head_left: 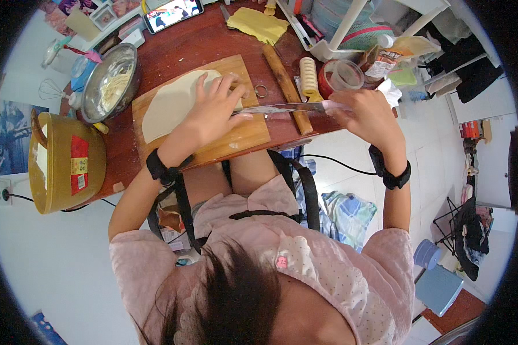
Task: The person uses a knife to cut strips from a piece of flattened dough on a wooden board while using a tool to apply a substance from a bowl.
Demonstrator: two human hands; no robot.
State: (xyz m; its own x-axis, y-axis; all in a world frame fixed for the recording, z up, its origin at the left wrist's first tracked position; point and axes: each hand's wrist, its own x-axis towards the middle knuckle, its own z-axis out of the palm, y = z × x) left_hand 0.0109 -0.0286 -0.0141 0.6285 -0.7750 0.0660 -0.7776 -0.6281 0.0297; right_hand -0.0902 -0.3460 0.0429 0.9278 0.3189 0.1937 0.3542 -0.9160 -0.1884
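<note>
A flat sheet of pale rolled dough (168, 108) lies on a wooden cutting board (250, 129) in front of me. My left hand (213, 103) rests over the right part of the dough, its fingers apart and holding nothing. In my right hand (364, 116) is a long knife (285, 108), gripped by its light pinkish handle past the table's right edge. The blade points left over the board, and its tip ends by my left thumb, partly hidden. A wooden rolling pin (287, 88) lies to the right of the board, under the line of the blade.
At left stand a metal bowl (131, 92) with floury dough and a yellow bucket (60, 164) of white powder. A yellow dough sheet (259, 25), a lit phone (172, 15), a small ring (261, 90), a ribbed cream-coloured roller (308, 75) and a red container (328, 77) lie around the board.
</note>
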